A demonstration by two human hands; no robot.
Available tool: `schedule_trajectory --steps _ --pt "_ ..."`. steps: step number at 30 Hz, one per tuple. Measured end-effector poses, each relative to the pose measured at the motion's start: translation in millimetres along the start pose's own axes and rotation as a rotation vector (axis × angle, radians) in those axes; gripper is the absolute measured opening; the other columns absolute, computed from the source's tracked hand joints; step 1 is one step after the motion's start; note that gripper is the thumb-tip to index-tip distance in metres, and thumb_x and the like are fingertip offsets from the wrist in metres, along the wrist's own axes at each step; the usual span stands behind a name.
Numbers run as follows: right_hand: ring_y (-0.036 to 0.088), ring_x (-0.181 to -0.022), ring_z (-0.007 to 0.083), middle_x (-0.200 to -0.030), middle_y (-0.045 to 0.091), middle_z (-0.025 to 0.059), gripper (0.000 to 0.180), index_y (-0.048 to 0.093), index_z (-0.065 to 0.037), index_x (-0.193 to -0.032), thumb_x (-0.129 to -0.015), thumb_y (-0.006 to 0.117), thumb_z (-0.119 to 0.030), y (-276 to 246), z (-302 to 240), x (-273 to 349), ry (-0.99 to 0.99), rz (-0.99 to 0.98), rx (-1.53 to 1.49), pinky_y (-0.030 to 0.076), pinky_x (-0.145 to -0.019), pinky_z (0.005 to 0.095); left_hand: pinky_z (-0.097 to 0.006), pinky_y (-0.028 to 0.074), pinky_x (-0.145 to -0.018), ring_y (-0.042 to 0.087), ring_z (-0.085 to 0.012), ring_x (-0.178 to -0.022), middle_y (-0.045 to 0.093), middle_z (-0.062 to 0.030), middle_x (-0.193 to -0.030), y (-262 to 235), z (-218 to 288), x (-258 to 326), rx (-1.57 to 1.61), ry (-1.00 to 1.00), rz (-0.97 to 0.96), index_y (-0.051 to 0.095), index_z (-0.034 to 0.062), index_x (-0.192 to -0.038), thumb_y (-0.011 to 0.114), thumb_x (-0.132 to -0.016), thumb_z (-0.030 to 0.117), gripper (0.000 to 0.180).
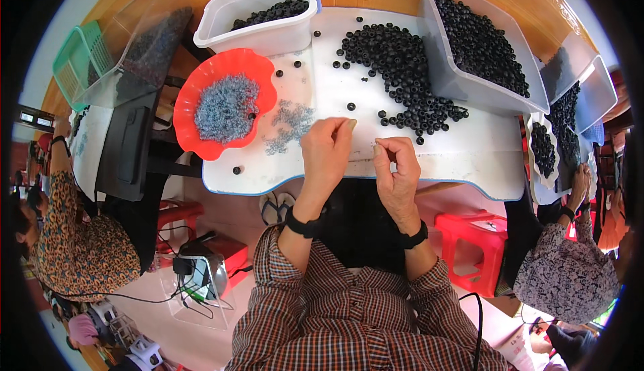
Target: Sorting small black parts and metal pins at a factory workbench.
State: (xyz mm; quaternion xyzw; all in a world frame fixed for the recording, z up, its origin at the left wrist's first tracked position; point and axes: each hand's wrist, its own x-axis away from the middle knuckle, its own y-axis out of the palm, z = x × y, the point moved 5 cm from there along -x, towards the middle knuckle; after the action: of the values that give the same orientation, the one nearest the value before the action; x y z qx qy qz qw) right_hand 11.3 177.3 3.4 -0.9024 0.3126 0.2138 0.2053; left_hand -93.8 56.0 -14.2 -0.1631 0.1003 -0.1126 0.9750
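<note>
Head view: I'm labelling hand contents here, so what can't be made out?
- Left hand: fingertips pinched together; anything in the grip is too small to see.
- Right hand: curled fingers hide what it pinches.
- Red scalloped plastic dish: its small grey pieces blur into one heap.
- White plastic tub: wall hides most black rings.

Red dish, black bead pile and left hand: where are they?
red dish [201, 90], head view, on its bare left rim
bead pile [402, 69], head view, on the middle of the heap
left hand [325, 149], head view, on the back of the hand
</note>
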Motion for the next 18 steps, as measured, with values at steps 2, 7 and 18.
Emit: schedule_trajectory --steps 2,7,18 --pt "0.057 -0.065 0.0123 -0.089 0.058 0.0091 0.011 0.06 0.002 -0.098 -0.087 0.062 0.004 -1.8 7.2 1.1 0.017 0.018 0.013 0.047 -0.058 0.0242 -0.03 0.048 -0.053 0.061 -0.0165 -0.06 0.065 -0.0109 -0.075 4.1 4.3 -11.0 -0.109 0.126 0.067 0.069 -0.0013 -0.093 0.071 -0.086 0.02 0.022" --pt "0.057 -0.064 0.0127 -0.088 0.058 0.0097 0.012 0.06 0.002 -0.097 -0.086 0.063 0.005 -1.1 16.4 4.3 0.044 0.01 0.018 0.047 -0.058 0.0239 -0.036 0.049 -0.058 0.062 -0.0262 -0.063 0.062 -0.0148 -0.081 15.9 19.3 -22.7 -0.396 0.247 0.138 0.068 0.0013 -0.096 0.073 -0.081 0.018 0.023" --pt "0.059 -0.065 0.0143 -0.087 0.058 0.0102 0.012 0.06 0.002 -0.096 -0.085 0.062 0.006 -0.9 16.8 6.0 0.043 0.022 0.01 0.048 -0.058 0.0254 -0.032 0.056 -0.067 0.068 -0.0211 -0.081 0.064 -0.0119 -0.099 19.7 -0.6 -20.0 0.193 -0.121 -0.171 0.064 0.0002 -0.105 0.074 -0.081 0.007 0.027"
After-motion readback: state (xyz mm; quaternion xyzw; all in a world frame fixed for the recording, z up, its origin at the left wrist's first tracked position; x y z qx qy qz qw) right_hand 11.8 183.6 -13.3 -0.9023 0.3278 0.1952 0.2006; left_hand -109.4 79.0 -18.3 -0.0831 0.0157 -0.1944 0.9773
